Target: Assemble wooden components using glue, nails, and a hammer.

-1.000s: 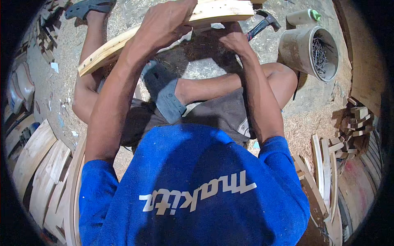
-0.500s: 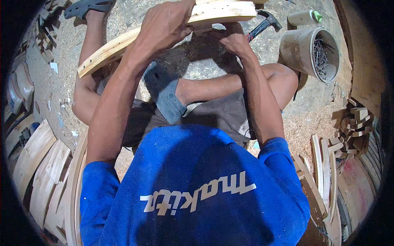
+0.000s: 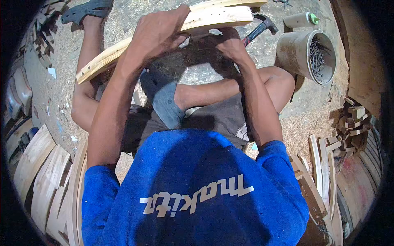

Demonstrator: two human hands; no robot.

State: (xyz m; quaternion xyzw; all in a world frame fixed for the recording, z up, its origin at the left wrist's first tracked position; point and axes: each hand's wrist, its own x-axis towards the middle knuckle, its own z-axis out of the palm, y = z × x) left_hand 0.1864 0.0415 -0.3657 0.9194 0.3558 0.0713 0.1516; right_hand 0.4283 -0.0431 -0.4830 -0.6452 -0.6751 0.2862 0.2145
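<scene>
A curved pale wooden piece (image 3: 217,17) with small dark holes arcs across the top middle, and behind it shows another curved strip (image 3: 230,3). My left hand (image 3: 158,35) is closed over the curved piece near its middle. Under its right part is my right hand (image 3: 232,47), fingers curled and partly hidden in shadow; what they hold cannot be made out. Just right of that hand is a hammer (image 3: 262,28) with a black head and a dark and red handle, whose lower end is hidden behind the hand.
A bucket (image 3: 283,51) of nails (image 3: 318,57) stands tilted toward me at the right, beside a pale bottle (image 3: 296,20) with a green cap. Curved boards (image 3: 35,153) lie at the left; wood strips (image 3: 324,172) and offcuts (image 3: 355,123) lie at the right. My legs fold around the workspace.
The whole view has shifted slightly. The curved piece sits a little lower and further left with my left hand on it, and more of the strip behind shows. My right hand has dropped slightly.
</scene>
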